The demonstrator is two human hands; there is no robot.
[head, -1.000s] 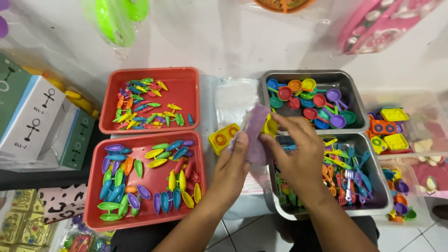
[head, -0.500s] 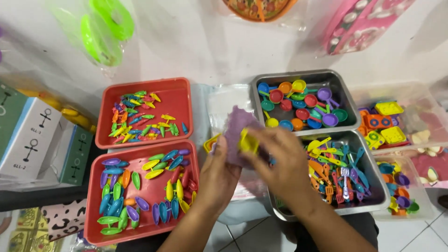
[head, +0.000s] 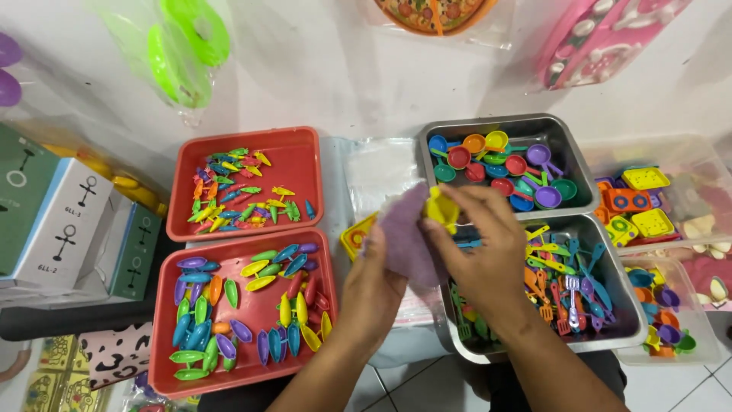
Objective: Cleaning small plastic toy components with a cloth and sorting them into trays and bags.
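Single head-worn view, steeply downward, close above red trays (head: 248, 137).

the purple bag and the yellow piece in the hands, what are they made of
Purple bag: looks like thin mesh or net fabric, matt, slightly see-through and crumpled; exact weave unclear. Yellow piece: seemingly moulded plastic, smooth, with a slight sheen.

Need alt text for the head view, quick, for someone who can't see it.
Two hands meet at centre: the left hand holds a purple net pouch, the right hand pushes a yellow toy piece into it. Red trays and metal trays of small colourful plastic toys flank them.
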